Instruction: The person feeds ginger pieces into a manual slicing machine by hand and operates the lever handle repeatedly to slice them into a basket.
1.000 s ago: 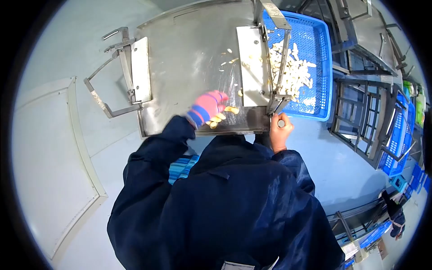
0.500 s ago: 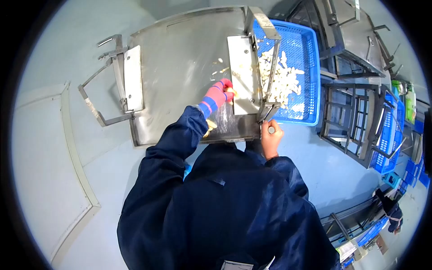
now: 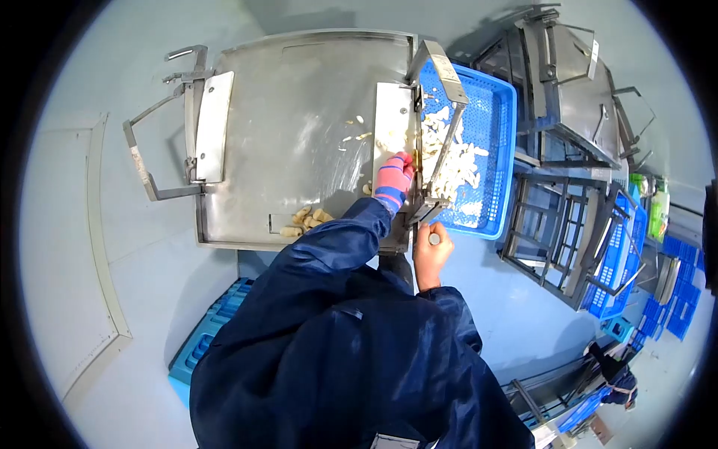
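Observation:
My left hand [image 3: 395, 178], in a pink glove with blue stripes, lies over the white cutting board [image 3: 393, 112] with its fingers curled against the cutter's metal edge. Whatever those fingers hold is hidden. My bare right hand [image 3: 432, 258] is wrapped round the handle [image 3: 434, 239] of the hinged cutter [image 3: 437, 200] at the table's near right corner. Beyond the cutter, pale sliced pieces [image 3: 449, 157] are heaped in a blue perforated crate [image 3: 490, 112]. Several thick, pale yellow chunks [image 3: 307, 218] rest by the table's front edge, left of my left forearm.
The steel table [image 3: 299, 112] carries small scraps [image 3: 359, 137] near the board. A second white board [image 3: 215, 127] and metal bracket [image 3: 142, 165] sit at its left end. Metal racks [image 3: 553, 224] stand to the right. Turquoise crates [image 3: 209, 322] are on the floor at lower left.
My left hand has moved right, from the board's left edge to the cutter. My right hand stays on the handle. The view has shifted, showing more chunks and the turquoise crates.

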`<control>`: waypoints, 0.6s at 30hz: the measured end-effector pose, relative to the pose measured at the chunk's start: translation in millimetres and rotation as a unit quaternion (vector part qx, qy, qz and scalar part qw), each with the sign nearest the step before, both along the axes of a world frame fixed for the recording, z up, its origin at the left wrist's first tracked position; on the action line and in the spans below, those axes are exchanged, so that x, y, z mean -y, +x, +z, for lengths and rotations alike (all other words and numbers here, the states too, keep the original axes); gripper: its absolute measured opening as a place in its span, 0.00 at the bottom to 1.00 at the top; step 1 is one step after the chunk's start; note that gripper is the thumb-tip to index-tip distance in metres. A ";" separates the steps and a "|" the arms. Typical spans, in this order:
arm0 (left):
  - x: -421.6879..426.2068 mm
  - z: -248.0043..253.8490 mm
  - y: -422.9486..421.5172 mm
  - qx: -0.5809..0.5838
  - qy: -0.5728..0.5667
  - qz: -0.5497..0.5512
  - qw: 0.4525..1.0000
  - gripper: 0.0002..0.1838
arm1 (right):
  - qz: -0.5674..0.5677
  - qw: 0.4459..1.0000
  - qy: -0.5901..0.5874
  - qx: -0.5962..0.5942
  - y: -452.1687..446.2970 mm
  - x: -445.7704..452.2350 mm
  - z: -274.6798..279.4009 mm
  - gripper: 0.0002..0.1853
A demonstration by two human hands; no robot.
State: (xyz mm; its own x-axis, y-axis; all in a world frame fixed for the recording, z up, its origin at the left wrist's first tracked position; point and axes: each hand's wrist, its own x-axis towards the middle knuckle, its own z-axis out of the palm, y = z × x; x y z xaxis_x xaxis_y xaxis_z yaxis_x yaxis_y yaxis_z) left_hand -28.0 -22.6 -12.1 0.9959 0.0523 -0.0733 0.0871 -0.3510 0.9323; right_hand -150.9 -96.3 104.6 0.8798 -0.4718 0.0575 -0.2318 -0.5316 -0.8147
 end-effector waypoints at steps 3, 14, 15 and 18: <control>-2.4 5.5 -2.0 -0.029 -0.007 0.012 0.999 0.14 | -0.011 1.000 -0.006 0.021 -9.4 -1.3 -24.7 0.13; -2.3 4.2 4.0 -0.081 -0.002 -0.018 0.997 0.18 | 0.015 0.999 0.018 0.041 -21.8 5.3 -63.5 0.15; -4.2 6.3 4.4 -0.081 0.001 -0.031 0.996 0.18 | 0.006 0.999 0.043 0.015 -25.9 8.9 -75.4 0.16; -5.3 -1.5 6.8 -0.104 -0.042 -0.031 0.993 0.19 | -0.015 0.999 0.025 0.031 -5.1 1.6 -20.4 0.16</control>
State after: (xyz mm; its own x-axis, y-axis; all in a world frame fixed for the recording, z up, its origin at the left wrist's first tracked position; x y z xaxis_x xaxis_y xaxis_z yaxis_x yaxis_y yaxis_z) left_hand -21.2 -17.3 -13.6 0.9599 -0.0232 -0.2794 0.2616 -0.2838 0.9225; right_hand -156.0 -97.9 84.1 0.8609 -0.5013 0.0864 -0.1959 -0.4834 -0.8532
